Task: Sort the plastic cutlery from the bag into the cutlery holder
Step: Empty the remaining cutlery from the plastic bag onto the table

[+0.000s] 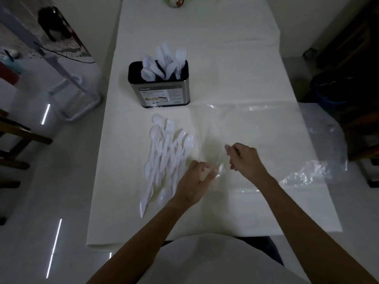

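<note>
A pile of white plastic cutlery (164,156), with spoons, forks and knives mixed, lies on the white table (235,58) left of centre. Behind it stands the steel cutlery holder (162,93) with a black top, holding several white spoons, knives and forks upright. A clear plastic bag (256,128) lies flat to the right of the pile and spills over the table's right edge. My left hand (192,181) pinches the bag's near-left edge beside the pile. My right hand (244,158) pinches the bag film a little farther right.
A jar (174,2) and something green stand at the table's far end. A metal frame (71,85) stands on the floor to the left. Dark wooden furniture (356,58) and a blue bin (328,95) sit on the right.
</note>
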The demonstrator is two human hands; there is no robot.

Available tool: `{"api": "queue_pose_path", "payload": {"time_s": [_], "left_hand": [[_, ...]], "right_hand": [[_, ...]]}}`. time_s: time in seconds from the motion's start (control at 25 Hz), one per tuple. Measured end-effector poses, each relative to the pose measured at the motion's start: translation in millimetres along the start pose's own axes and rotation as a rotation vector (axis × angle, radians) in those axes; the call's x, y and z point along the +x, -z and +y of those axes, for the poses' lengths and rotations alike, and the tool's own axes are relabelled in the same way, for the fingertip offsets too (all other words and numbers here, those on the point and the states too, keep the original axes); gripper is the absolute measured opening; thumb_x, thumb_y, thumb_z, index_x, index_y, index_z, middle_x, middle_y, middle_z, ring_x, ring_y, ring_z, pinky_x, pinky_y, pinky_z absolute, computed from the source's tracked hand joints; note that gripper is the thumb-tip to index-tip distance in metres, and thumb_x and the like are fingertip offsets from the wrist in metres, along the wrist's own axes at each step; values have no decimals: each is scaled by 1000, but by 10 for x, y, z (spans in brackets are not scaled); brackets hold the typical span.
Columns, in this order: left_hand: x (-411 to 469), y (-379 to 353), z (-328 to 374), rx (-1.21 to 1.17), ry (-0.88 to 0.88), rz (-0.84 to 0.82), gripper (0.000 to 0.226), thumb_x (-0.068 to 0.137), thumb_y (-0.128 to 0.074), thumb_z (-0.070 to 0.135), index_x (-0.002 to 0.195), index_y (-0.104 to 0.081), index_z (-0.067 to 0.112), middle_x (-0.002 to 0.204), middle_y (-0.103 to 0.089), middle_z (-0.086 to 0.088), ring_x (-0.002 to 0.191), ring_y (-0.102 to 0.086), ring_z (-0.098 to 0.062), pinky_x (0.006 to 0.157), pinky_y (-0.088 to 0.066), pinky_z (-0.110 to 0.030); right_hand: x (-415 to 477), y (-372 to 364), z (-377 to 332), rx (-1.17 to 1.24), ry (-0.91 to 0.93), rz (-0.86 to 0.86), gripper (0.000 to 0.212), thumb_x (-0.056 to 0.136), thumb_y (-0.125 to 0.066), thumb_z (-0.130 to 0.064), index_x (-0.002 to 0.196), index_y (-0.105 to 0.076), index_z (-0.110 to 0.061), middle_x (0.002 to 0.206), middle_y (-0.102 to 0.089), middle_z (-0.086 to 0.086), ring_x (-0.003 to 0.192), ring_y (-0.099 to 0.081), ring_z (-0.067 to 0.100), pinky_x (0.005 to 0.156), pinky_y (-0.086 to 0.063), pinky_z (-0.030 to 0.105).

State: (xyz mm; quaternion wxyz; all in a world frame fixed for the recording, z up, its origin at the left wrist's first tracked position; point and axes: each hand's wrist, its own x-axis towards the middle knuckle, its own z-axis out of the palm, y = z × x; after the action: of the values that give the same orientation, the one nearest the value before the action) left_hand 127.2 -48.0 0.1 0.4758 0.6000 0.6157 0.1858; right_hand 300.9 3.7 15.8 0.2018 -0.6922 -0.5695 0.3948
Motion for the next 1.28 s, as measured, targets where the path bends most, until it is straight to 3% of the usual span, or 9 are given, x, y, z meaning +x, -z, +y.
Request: {"api": "queue_pose_path", "payload": {"time_s": [0.12, 0.24, 0.36, 0.44, 0.52, 0.64, 0.84, 1.08, 1.28], "left_hand": [[117, -180, -46, 209, 46, -31, 45, 74, -52, 67, 91, -56, 25, 106, -45, 6, 84, -53, -8, 77, -49, -31], [176, -250, -112, 140, 49, 66, 31, 80, -64, 42, 63, -42, 30, 87, -45, 3, 69, -46, -2, 69, -43, -29], [159, -277, -197, -21, 130, 120, 28, 84, -64, 31, 64, -45, 27, 73, -56, -1, 62, -55, -13, 63, -48, -36], [123, -292, -206, -195, 190, 92, 20, 89, -60, 30, 74, -49, 25, 64, -63, -1, 57, -63, -19, 62, -54, -42], [94, -284, -190, -259, 197, 77, 12, 94, -54, 28, 84, -49, 23, 61, -64, -2, 52, -65, -16, 57, -54, -37], [123, -218, -139, -269, 130, 162, 10, 95, -51, 20, 90, -46, 14, 63, -59, -6, 39, -57, -5, 41, -46, -20], [516, 185, 25, -254, 48, 450, 10, 88, -63, 17, 91, -55, 11, 70, -63, -12, 35, -54, -2, 36, -40, -15], [896, 131, 358, -879, 307, 560, 43, 90, -60, 31, 120, -36, 12, 89, -66, -16, 57, -62, -23, 53, -51, -29], [525, -556, 278, -685, 452, 325, 40, 94, -50, 38, 117, -38, 8, 80, -64, -10, 40, -55, -19, 40, -41, -23]], "right_hand": [[100, 317, 245, -9, -16, 51, 36, 94, -51, -32, 83, -61, 0, 70, -67, 16, 64, -67, 27, 71, -54, 41], [306, 985, 647, -291, 37, 350, 20, 90, -56, -23, 95, -62, -4, 96, -65, 21, 91, -63, 37, 84, -50, 44], [410, 1646, 1010, -473, -256, 542, 51, 87, -59, -29, 128, -47, -2, 131, -47, 25, 120, -45, 42, 98, -40, 51], [363, 1869, 1216, -298, -557, 451, 67, 88, -59, -37, 138, -35, -1, 140, -41, 24, 126, -41, 41, 101, -36, 48], [252, 1849, 1366, -77, -677, 282, 64, 87, -59, -42, 127, -48, 7, 129, -53, 29, 117, -52, 41, 94, -41, 44], [17, 1670, 1443, -125, -587, 373, 43, 84, -59, -41, 80, -62, 2, 103, -63, 33, 100, -60, 42, 85, -43, 42], [-442, 1297, 1678, -97, -541, 608, 44, 95, -44, -34, 95, -59, 7, 95, -62, 35, 92, -61, 45, 80, -46, 45], [-994, 336, 1096, 720, -684, 931, 23, 99, -37, -28, 75, -39, -25, 75, -53, 13, 34, -50, 1, 35, -39, 15], [-1204, -242, 476, 1032, -614, 652, 16, 100, -38, -16, 86, -45, -14, 72, -60, 13, 63, -63, 25, 63, -56, 35]]}}
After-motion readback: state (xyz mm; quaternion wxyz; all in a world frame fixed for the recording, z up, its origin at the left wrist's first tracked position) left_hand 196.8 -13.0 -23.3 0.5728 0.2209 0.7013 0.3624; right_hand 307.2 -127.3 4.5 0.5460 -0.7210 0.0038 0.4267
